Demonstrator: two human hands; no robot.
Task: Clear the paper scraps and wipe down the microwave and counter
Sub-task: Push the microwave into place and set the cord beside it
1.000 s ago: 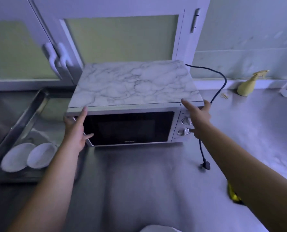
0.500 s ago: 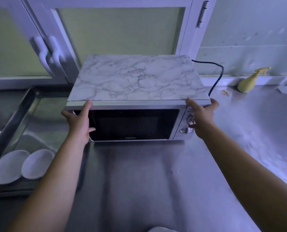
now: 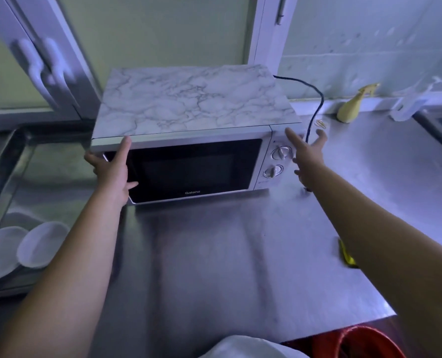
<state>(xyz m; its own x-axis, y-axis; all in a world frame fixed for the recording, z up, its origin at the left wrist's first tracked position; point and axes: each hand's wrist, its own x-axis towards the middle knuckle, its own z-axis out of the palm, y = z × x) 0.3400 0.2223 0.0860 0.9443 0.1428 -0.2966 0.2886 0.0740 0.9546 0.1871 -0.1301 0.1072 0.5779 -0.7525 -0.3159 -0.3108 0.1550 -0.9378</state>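
Steel counter [image 3: 214, 254] carries the microwave [image 3: 196, 109] at its back edge, long axis running left to right. Left hand [image 3: 112, 174] presses flat on its front-left corner; right hand [image 3: 309, 156], fingers spread, flanks the front-right corner by the dials [image 3: 279, 152], contact unclear.

Open steel counter [image 3: 214, 254] stretches in front of the microwave [image 3: 188, 164], which stands close against the cabinet doors [image 3: 163, 29] behind. A black cord [image 3: 322, 99] loops down past its right side, with a yellow spray bottle [image 3: 350, 109] beyond. On the left, a metal tray [image 3: 5, 156] holding white plates [image 3: 41, 244] crowds in.
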